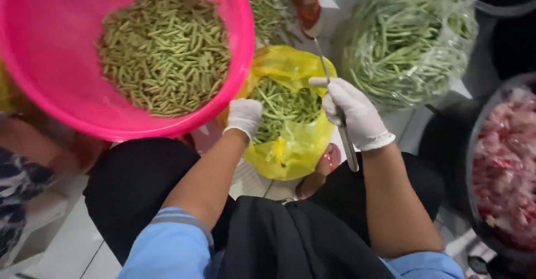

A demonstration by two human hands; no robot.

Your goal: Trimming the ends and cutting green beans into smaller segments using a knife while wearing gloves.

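Left hand (244, 117) in a white glove, curled shut and dipping into the yellow plastic bag (290, 145), closing on the long green beans (285, 105) packed inside. Can't tell exactly how many beans caught in the grip, fingers hidden by the back of the glove. Right hand (355, 114), also gloved in white, wrapping around a thin metal knife (335, 100), index finger stretching out sideways along it, blade poking up past the fingers and handle end sticking down below the wrist. Hovering just over the right rim of the same bag.

Yellow bag sitting on the floor between the knees, mouth gaping open, beans lying lengthwise. Big pink plastic basket (33, 72) up at the left, loaded with short cut bean pieces (167, 53), overlapping the bag's left edge. Clear plastic bag (463, 27) of whole long beans (407, 44) resting up at the right, just beside the yellow one. Dark basin (474, 145) of raw pinkish meat (505, 173) peeking in at the right edge, well apart from both hands.
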